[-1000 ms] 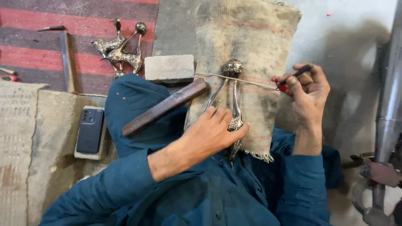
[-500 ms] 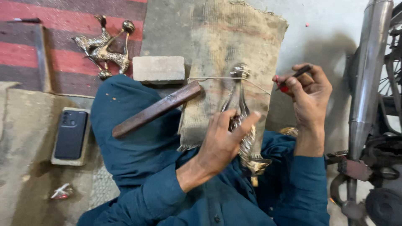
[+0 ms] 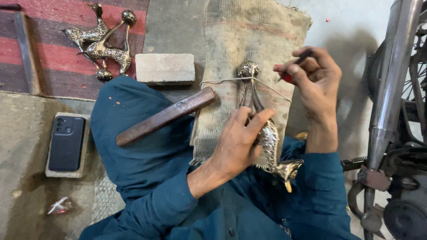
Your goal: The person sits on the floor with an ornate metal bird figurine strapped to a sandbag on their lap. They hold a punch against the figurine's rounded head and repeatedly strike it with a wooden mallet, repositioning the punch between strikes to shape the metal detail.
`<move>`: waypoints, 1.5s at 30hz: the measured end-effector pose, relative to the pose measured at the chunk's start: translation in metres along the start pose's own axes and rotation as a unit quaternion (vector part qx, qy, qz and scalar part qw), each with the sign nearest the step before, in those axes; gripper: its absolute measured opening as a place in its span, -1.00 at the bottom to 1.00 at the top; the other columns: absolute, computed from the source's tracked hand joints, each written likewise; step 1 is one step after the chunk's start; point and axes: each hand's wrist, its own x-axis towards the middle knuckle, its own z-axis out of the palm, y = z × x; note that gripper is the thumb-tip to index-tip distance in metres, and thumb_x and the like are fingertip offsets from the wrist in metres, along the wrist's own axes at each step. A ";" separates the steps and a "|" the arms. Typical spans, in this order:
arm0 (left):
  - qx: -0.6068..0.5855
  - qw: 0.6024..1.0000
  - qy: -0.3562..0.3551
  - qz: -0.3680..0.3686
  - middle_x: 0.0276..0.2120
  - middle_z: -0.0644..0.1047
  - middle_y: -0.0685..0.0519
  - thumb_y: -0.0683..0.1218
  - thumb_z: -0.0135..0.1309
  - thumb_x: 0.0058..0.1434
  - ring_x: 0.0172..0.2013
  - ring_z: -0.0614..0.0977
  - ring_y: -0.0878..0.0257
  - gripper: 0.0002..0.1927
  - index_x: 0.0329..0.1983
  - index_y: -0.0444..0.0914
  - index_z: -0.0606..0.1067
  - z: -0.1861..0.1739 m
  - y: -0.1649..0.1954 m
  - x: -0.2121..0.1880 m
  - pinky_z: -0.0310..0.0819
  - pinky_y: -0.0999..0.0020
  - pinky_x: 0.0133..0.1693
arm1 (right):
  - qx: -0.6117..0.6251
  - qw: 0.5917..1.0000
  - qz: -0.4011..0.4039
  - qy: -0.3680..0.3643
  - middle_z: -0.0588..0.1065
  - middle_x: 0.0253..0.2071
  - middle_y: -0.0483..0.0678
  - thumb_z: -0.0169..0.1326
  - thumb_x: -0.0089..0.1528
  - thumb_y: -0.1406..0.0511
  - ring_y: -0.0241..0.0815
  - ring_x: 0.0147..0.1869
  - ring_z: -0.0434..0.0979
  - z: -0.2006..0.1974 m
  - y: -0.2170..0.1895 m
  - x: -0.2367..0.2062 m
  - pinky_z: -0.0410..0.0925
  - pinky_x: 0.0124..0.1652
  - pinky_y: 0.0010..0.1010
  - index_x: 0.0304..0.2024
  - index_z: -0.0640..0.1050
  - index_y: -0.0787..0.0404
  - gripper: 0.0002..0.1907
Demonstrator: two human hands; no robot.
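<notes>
My left hand (image 3: 238,142) grips a shiny brass bird figurine (image 3: 269,138) that lies on a burlap cloth (image 3: 253,53) over my lap, its round base (image 3: 247,69) pointing away from me. A thin wire (image 3: 222,81) runs across the figurine near that base. My right hand (image 3: 313,84) is raised to the right of the figurine and pinches a small red-and-black tool (image 3: 291,70) at the wire's right end. A wooden handle (image 3: 164,116) rests on my blue-clothed knee, left of the cloth.
Two more brass bird figurines (image 3: 100,42) lie on a red striped rug at the top left. A grey brick (image 3: 165,68) sits beyond my knee. A black phone (image 3: 66,143) lies at the left. A motorcycle exhaust pipe (image 3: 391,84) stands along the right edge.
My left hand slid down the figurine toward me and closed around its body. The right hand stayed at the wire's end. The view shifted, showing more of the pipe.
</notes>
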 end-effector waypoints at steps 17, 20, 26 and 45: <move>-0.078 0.989 -0.123 0.029 -0.12 0.46 0.00 -0.30 0.18 -0.04 -0.05 0.48 -0.03 -0.23 0.33 -0.13 0.37 -0.039 -0.034 0.012 0.40 0.12 0.05 | -0.097 0.993 0.000 -0.067 0.62 -0.10 0.13 0.12 0.42 0.54 -0.12 0.05 0.70 0.026 0.007 0.034 0.60 0.07 -0.35 0.12 0.48 0.41 -0.77; -0.010 0.991 -0.130 0.022 -0.19 0.44 -0.01 -0.31 0.16 0.05 -0.11 0.49 -0.01 -0.33 0.29 -0.12 0.42 -0.066 -0.046 0.018 0.42 0.16 -0.02 | -0.049 0.998 0.017 -0.019 0.61 -0.12 0.12 0.14 0.41 0.52 -0.13 -0.01 0.71 0.019 0.009 0.033 0.61 0.04 -0.33 0.09 0.47 0.39 -0.78; 0.069 0.979 -0.181 0.063 -0.22 0.41 -0.04 -0.28 0.07 0.05 -0.17 0.48 -0.03 -0.36 0.28 -0.15 0.44 -0.080 -0.060 0.036 0.40 0.12 -0.11 | -0.043 0.998 0.032 0.017 0.62 -0.16 0.13 0.18 0.40 0.51 -0.06 0.02 0.71 0.026 0.019 0.038 0.60 0.00 -0.31 0.04 0.46 0.39 -0.80; 0.157 0.931 -0.224 -0.240 -0.19 0.59 -0.16 0.06 0.27 0.14 -0.17 0.61 0.00 -0.41 0.20 -0.25 0.46 -0.149 -0.116 0.006 0.47 0.12 -0.10 | 0.004 0.997 -0.078 -0.021 0.62 -0.11 0.16 0.08 0.44 0.61 -0.14 0.05 0.68 0.020 0.060 -0.011 0.54 0.04 -0.44 0.11 0.41 0.37 -0.76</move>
